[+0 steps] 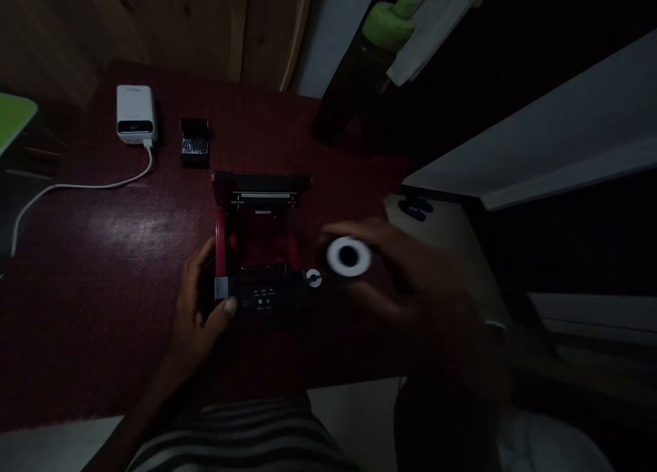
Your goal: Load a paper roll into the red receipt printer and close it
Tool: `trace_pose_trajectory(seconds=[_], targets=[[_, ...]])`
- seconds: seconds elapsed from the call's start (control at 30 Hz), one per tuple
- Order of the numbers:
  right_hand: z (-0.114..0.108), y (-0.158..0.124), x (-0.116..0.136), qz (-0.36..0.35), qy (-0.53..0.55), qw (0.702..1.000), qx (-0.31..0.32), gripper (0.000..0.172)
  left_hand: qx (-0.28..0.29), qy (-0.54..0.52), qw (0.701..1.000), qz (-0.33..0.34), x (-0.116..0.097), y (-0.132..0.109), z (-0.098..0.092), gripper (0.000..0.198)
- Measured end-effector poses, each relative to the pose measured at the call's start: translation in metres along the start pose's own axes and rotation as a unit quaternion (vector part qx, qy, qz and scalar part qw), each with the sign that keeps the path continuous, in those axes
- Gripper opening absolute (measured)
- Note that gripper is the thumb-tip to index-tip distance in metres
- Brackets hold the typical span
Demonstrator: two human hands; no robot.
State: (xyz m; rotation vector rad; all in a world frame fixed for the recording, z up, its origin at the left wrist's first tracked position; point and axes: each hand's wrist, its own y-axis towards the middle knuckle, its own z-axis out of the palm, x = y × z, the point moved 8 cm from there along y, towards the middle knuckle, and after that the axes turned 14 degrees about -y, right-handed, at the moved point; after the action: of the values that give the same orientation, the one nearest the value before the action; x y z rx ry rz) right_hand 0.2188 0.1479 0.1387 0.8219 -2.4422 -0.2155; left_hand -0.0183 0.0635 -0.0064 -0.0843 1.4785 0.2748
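Roll [335, 258] in right hand [410, 273], blurred fingers and thumb spanning its rim, above table [76, 287] near right edge; probably light, firm, smooth, best gripped across rim. Left hand [194, 321] holds open printer's [267, 298] left side, thumb on front.

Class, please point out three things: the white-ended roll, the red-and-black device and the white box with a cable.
White-ended roll [334, 256]: head view, on its ring-shaped end.
Red-and-black device [280, 299]: head view, on its panel nearest the person.
White box [135, 106]: head view, above its dark strip.
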Motion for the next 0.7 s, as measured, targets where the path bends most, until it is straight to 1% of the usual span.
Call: trace_pose_trajectory(seconds=[0.03, 0.07, 0.13, 0.2, 0.23, 0.3, 0.4, 0.53, 0.63, 0.7], targets=[[0.006, 0.006, 0.015, -0.040, -0.030, 0.999, 0.019, 0.036, 0.003, 0.001, 1.000, -0.001, -0.001, 0.000, 0.001, 0.077], [0.017, 0.012, 0.028, -0.072, -0.066, 0.994, 0.041, 0.031, 0.009, 0.001, 1.000, -0.004, -0.003, 0.001, 0.002, 0.077], [0.048, 0.025, 0.043, -0.107, -0.148, 0.979, 0.094, 0.026, 0.018, 0.001, 1.000, -0.014, -0.005, 0.001, 0.003, 0.078], [0.079, 0.036, 0.048, -0.105, -0.222, 0.957, 0.153, 0.028, 0.024, 0.003, 1.000, -0.013, -0.008, 0.001, 0.004, 0.076], [0.092, 0.041, 0.048, -0.096, -0.247, 0.947, 0.180, 0.029, 0.027, 0.004, 1.000, -0.009, -0.009, 0.001, 0.005, 0.076], [0.107, 0.048, 0.048, -0.074, -0.272, 0.934, 0.220, 0.027, 0.033, 0.008, 0.999, 0.005, -0.009, 0.000, 0.005, 0.075], [0.116, 0.054, 0.043, -0.028, -0.270, 0.920, 0.283, 0.025, 0.039, 0.011, 0.999, 0.025, -0.007, -0.001, 0.004, 0.075], [0.119, 0.059, 0.035, 0.006, -0.216, 0.912, 0.349, 0.032, 0.044, 0.007, 0.999, 0.026, -0.005, -0.002, 0.002, 0.075], [0.122, 0.061, 0.028, 0.020, -0.203, 0.908, 0.366, 0.030, 0.045, 0.003, 0.999, 0.010, -0.004, -0.002, 0.002, 0.076], [0.125, 0.062, 0.024, 0.021, -0.197, 0.913, 0.358, 0.029, 0.048, -0.003, 0.999, 0.006, -0.003, -0.002, 0.002, 0.077]])
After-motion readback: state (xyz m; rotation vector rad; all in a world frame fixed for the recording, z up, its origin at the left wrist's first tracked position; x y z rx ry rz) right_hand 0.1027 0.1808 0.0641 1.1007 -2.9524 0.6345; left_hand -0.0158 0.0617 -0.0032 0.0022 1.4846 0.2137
